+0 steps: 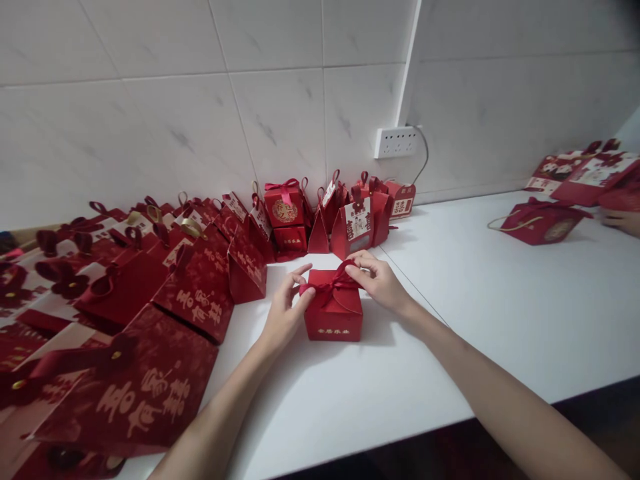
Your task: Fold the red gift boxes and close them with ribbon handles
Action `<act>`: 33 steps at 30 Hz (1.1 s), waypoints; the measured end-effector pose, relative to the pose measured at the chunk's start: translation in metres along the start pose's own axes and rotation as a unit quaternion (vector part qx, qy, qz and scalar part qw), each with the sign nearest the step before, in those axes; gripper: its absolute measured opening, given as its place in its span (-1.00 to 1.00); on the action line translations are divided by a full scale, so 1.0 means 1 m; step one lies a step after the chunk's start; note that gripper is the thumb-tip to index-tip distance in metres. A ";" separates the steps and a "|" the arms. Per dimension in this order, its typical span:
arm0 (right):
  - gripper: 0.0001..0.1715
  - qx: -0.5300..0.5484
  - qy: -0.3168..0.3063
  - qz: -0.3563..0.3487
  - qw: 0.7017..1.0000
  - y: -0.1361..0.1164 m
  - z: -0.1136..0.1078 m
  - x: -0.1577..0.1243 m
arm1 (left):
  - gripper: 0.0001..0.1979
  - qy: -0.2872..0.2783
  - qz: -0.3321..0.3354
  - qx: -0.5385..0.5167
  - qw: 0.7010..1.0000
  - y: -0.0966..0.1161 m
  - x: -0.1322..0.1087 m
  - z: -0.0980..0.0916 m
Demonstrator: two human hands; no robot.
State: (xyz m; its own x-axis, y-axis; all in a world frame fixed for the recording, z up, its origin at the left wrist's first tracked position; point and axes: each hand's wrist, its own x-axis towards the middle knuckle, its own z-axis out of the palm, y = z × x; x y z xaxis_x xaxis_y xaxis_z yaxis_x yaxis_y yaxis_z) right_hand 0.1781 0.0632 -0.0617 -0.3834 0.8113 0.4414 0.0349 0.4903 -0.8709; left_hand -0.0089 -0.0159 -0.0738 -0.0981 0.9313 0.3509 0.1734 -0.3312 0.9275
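Note:
In the middle of the white table sits a small red gift box [333,323] with gold characters on its front. A dark red ribbon [336,285] is tied in a bow on its lid. My left hand [289,303] pinches the bow's left loop between thumb and finger at the box's left edge. With thumb and fingertips closed, my right hand [374,279] grips the right loop, which stands raised above the lid. Both forearms reach in from the near side.
Many red gift boxes [193,287] with ribbon handles crowd the left side. A stack of two boxes [285,207] and more upright boxes [356,223] line the tiled wall. A white power strip [397,142] hangs there. At right are more boxes [543,221] and another person's hand [623,221].

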 end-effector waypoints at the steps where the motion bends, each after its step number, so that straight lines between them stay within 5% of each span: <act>1: -0.64 0.004 0.002 0.001 1.000 0.000 0.000 0.000 | -0.76 -0.007 -0.008 -0.011 1.000 0.000 0.000 0.000; 10: -0.69 -0.047 -0.032 -0.007 0.998 -0.017 -0.011 0.000 | -0.85 0.059 0.034 0.066 0.996 0.005 0.000 0.003; 18: -0.46 0.170 -0.103 0.192 0.961 -0.012 -0.014 -0.008 | -0.81 0.126 0.046 0.141 0.981 0.017 -0.005 0.007; 26: -0.44 0.210 -0.102 0.225 0.946 -0.004 -0.010 -0.009 | -0.62 0.119 -0.076 0.193 0.971 0.031 -0.009 0.008; 33: -0.38 0.181 -0.083 0.225 0.954 0.004 -0.006 -0.007 | -0.63 0.081 -0.068 0.234 0.966 0.035 -0.007 0.004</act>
State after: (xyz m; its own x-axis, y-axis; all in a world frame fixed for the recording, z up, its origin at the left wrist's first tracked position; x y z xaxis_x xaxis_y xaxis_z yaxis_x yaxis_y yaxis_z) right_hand 0.1864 0.0613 -0.0667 -0.5471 0.8370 -0.0083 -0.0797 -0.0620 -0.9949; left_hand 0.0018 -0.0334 -0.0442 -0.2970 0.9127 0.2805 0.5692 -0.0666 0.8195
